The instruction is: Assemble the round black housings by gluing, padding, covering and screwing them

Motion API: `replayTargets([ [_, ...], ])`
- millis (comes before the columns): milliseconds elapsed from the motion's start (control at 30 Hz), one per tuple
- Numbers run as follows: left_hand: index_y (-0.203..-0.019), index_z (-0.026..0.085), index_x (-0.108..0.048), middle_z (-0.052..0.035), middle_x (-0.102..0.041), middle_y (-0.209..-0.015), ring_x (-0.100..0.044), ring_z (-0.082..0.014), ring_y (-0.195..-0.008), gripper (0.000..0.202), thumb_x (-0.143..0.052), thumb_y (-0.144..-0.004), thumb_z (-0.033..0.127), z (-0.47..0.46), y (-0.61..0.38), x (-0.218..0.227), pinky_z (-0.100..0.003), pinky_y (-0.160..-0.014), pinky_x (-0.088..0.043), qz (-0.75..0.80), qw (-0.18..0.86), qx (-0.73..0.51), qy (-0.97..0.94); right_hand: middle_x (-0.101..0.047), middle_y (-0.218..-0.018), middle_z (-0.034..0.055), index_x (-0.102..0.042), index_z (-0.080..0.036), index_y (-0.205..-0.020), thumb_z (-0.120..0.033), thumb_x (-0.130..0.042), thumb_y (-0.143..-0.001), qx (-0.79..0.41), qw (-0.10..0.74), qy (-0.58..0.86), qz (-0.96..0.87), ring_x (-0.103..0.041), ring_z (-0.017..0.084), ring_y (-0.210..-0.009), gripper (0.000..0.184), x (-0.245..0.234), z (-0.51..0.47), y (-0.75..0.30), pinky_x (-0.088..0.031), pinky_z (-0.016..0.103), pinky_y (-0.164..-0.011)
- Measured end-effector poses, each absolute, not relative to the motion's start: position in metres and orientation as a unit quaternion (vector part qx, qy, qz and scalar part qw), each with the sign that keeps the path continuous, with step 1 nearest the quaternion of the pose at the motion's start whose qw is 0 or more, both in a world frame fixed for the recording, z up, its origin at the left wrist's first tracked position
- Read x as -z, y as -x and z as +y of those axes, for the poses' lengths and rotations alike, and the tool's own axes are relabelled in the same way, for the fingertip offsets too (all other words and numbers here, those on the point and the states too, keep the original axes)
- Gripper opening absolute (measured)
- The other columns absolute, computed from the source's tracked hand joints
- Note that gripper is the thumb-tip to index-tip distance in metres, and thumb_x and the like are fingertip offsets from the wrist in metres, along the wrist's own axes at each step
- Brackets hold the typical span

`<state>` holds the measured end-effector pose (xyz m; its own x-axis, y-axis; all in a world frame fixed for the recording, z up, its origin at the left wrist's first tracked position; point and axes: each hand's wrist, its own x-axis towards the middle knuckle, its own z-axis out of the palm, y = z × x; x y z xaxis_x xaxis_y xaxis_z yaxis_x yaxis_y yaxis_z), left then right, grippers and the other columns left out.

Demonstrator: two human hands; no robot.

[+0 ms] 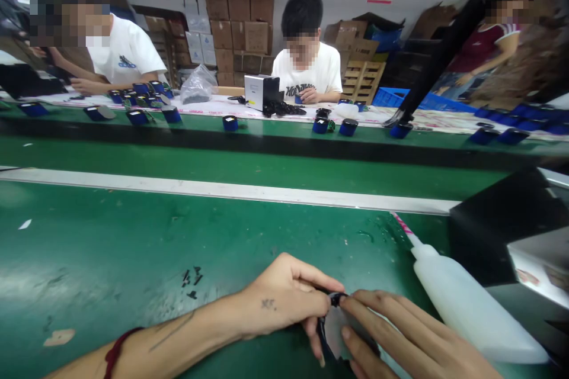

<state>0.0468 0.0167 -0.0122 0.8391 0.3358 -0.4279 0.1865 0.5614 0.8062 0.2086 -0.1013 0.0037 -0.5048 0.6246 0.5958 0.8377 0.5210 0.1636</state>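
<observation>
Low in the head view, my left hand point(284, 296) and my right hand point(400, 331) meet around a small part with a black rim and a pale, clear-looking face point(335, 334). The left thumb and fingers pinch its upper left edge. From the right, the fingers of my other hand press on its top edge and face. Much of the part is covered by the fingers, so its exact kind does not show. To the right of my hands, a white squeeze bottle point(471, 302) with a pink-striped nozzle lies on the green table point(133, 249).
Black boxes point(498, 231) stand at the right edge. A white strip point(222, 191) crosses the table. Beyond it, several blue cylindrical parts point(230, 123) line a raised ledge. Co-workers point(311, 65) sit across. Black scraps point(192, 278) and a tan piece point(59, 337) lie left.
</observation>
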Motion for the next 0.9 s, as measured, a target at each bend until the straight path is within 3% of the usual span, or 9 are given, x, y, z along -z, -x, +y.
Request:
replayTargets([
  [100,-0.093,0.012,-0.074,0.0019,-0.064,-0.046,-0.061,-0.0125,-0.038,0.038,-0.059,-0.058,0.012,0.023,-0.049,0.009,-0.021,-0.041,-0.051,0.275,0.835,-0.024,-0.477,-0.072,-0.091,0.0011,-0.065,-0.017,-0.084,-0.006,-0.035,-0.097,0.203,0.25,0.44,-0.838,-0.067,0.018,-0.081,0.034,-0.012,-0.099,-0.207,-0.053,0.031,-0.071],
  [300,-0.085,0.01,-0.074,0.0044,-0.056,-0.042,-0.062,-0.0172,-0.04,0.037,-0.061,-0.051,0.014,0.028,-0.051,0.002,-0.032,-0.045,-0.058,0.295,0.842,-0.009,-0.451,-0.072,-0.083,0.0026,-0.064,-0.017,-0.083,-0.002,-0.036,-0.092,0.18,0.253,0.444,-0.841,-0.068,0.019,-0.074,0.033,-0.02,-0.094,-0.203,-0.054,0.032,-0.067],
  [533,-0.088,0.009,-0.073,0.0008,-0.063,-0.047,-0.062,-0.0144,-0.04,0.037,-0.06,-0.053,0.011,0.027,-0.051,0.001,-0.026,-0.044,-0.056,0.289,0.855,-0.004,-0.431,-0.071,-0.097,0.0044,-0.064,-0.016,-0.093,-0.002,-0.034,-0.095,0.244,0.2,0.425,-0.848,-0.068,0.022,-0.085,0.033,-0.006,-0.104,-0.208,-0.055,0.037,-0.075],
  [733,-0.087,0.008,-0.073,0.0017,-0.062,-0.047,-0.062,-0.0137,-0.04,0.029,-0.061,-0.06,0.007,0.025,-0.05,0.003,-0.027,-0.047,-0.057,0.283,0.865,-0.015,-0.414,-0.07,-0.08,0.0053,-0.063,-0.015,-0.082,0.0,-0.036,-0.09,0.193,0.236,0.448,-0.84,-0.068,0.021,-0.073,0.032,-0.018,-0.097,-0.203,-0.055,0.033,-0.063],
  [900,-0.095,0.007,-0.072,-0.0032,-0.068,-0.057,-0.067,-0.0155,-0.05,0.029,-0.07,-0.066,0.012,0.026,-0.043,0.006,-0.029,-0.055,-0.057,0.244,0.89,-0.021,-0.383,-0.07,-0.08,0.0062,-0.063,-0.014,-0.085,0.001,-0.037,-0.088,0.209,0.235,0.443,-0.84,-0.068,0.021,-0.074,0.031,-0.019,-0.096,-0.201,-0.056,0.035,-0.068],
])
